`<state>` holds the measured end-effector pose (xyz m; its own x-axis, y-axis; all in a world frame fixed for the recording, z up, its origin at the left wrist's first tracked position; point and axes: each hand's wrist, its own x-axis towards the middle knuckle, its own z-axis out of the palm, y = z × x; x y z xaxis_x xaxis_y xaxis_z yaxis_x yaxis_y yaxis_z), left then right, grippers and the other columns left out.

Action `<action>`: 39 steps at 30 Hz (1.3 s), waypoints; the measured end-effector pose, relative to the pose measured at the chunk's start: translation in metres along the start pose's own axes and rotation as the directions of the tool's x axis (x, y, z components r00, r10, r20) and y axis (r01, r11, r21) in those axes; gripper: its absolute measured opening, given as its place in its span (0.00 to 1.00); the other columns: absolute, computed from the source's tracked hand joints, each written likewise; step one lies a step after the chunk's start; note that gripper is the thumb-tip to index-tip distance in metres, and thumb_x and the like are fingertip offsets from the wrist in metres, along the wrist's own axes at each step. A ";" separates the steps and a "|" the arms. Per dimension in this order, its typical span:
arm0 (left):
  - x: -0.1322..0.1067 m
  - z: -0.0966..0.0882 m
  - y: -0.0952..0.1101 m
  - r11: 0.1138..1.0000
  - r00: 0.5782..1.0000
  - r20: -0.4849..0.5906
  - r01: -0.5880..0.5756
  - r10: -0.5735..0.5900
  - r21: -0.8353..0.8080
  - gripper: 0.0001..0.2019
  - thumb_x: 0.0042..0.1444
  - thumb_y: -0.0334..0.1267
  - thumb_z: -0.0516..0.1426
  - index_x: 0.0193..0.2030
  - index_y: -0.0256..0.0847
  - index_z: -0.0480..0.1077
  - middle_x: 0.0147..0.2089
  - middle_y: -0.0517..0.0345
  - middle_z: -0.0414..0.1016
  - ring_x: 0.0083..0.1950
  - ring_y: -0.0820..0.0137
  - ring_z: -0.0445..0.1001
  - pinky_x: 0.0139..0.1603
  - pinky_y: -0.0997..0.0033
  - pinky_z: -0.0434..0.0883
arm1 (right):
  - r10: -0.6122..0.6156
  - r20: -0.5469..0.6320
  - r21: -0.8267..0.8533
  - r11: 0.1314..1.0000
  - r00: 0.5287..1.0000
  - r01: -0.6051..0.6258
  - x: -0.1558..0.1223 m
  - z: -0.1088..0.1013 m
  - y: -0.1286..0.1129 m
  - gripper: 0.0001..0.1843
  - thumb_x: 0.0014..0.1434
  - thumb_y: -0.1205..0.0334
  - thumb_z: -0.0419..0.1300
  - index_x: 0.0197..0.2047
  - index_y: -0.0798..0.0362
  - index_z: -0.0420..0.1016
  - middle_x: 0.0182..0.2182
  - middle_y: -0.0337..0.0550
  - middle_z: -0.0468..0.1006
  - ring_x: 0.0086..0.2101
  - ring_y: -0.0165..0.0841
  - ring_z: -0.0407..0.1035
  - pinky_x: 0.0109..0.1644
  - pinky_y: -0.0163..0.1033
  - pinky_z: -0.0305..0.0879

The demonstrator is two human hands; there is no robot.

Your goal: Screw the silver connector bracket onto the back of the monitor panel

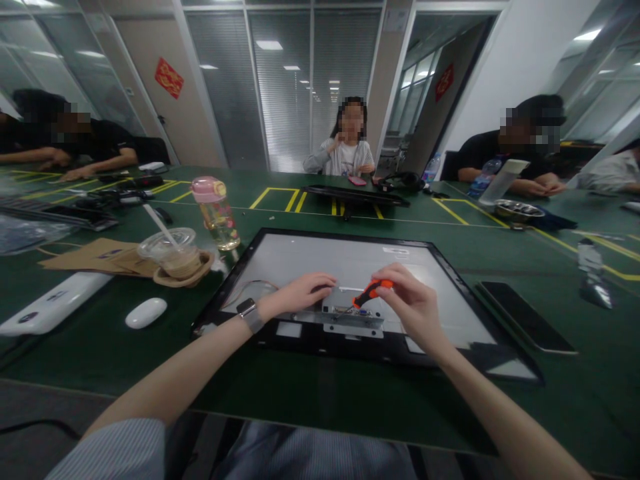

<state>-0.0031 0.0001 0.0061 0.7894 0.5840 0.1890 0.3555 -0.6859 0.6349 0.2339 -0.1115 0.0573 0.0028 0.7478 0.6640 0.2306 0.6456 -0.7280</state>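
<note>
Green table (320, 393). Near left: white mouse (146, 313). Near centre: panel (310, 251); left hand (301, 293) over it, fingers bent, can't tell if holding anything; orange-black screwdriver (370, 293), tip at metal bracket (357, 321), pinched in right hand (413, 303). Right: phone (525, 317).

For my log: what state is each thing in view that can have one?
Screwdriver: tilted, gripped in the right hand
Panel: lying flat
Left hand: over the panel, grip unclear
Plastic cup: upright, lidded, straw in
Pink-topped bottle: upright, capped
Phone: flat, screen dark
Left-hand door: shut
Right-hand door: open
</note>
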 end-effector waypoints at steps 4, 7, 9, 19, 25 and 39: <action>0.000 -0.001 0.002 1.000 1.000 -0.003 0.006 -0.006 -0.006 0.15 0.71 0.42 0.52 0.57 0.41 0.73 0.63 0.50 0.74 0.63 0.63 0.71 0.69 0.59 0.64 | 0.049 -0.012 0.098 0.994 0.999 -0.047 0.000 0.001 0.001 0.05 0.59 0.60 0.67 0.39 0.42 0.86 0.35 0.42 0.76 0.37 0.36 0.73 0.40 0.45 0.73; 0.000 -0.002 0.003 1.000 1.000 -0.001 0.008 -0.008 0.000 0.14 0.71 0.42 0.52 0.56 0.40 0.73 0.63 0.49 0.74 0.63 0.63 0.71 0.69 0.58 0.64 | 0.141 0.044 0.214 0.966 0.989 -0.147 0.000 0.000 0.002 0.05 0.60 0.55 0.67 0.37 0.43 0.86 0.36 0.43 0.75 0.38 0.36 0.73 0.40 0.44 0.75; 0.000 -0.002 0.003 1.000 1.000 -0.001 0.000 0.000 -0.001 0.14 0.71 0.41 0.52 0.56 0.40 0.73 0.63 0.49 0.74 0.64 0.62 0.71 0.69 0.58 0.64 | 0.194 0.103 0.281 0.935 0.976 -0.215 -0.001 -0.001 0.002 0.07 0.60 0.53 0.68 0.39 0.42 0.86 0.37 0.42 0.77 0.38 0.36 0.75 0.41 0.45 0.76; 0.000 0.000 0.002 1.000 1.000 -0.007 0.009 -0.009 -0.006 0.14 0.71 0.40 0.52 0.56 0.40 0.73 0.63 0.51 0.74 0.63 0.64 0.72 0.69 0.60 0.64 | 0.197 0.116 0.301 0.927 0.974 -0.223 0.001 0.001 0.004 0.07 0.61 0.52 0.67 0.40 0.41 0.84 0.42 0.43 0.80 0.45 0.38 0.76 0.49 0.47 0.75; 0.000 -0.002 0.005 1.000 1.000 -0.001 0.012 -0.013 -0.008 0.13 0.71 0.40 0.53 0.56 0.41 0.73 0.63 0.50 0.74 0.64 0.63 0.72 0.69 0.59 0.65 | 0.197 0.144 0.244 0.943 0.970 -0.228 -0.003 -0.001 0.005 0.11 0.64 0.53 0.64 0.48 0.41 0.84 0.43 0.44 0.79 0.45 0.38 0.76 0.52 0.49 0.74; 0.000 0.001 -0.001 1.000 1.000 -0.012 0.016 -0.016 -0.009 0.14 0.71 0.42 0.53 0.58 0.42 0.72 0.64 0.50 0.73 0.63 0.63 0.71 0.69 0.58 0.64 | 0.300 0.143 0.395 0.857 0.943 -0.332 0.001 0.000 0.005 0.13 0.61 0.49 0.67 0.48 0.39 0.83 0.42 0.43 0.82 0.45 0.40 0.77 0.55 0.53 0.73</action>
<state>-0.0028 0.0003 0.0044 0.7774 0.6002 0.1882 0.3632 -0.6725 0.6448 0.2354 -0.1079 0.0547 -0.0675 0.9210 0.3837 -0.1879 0.3660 -0.9114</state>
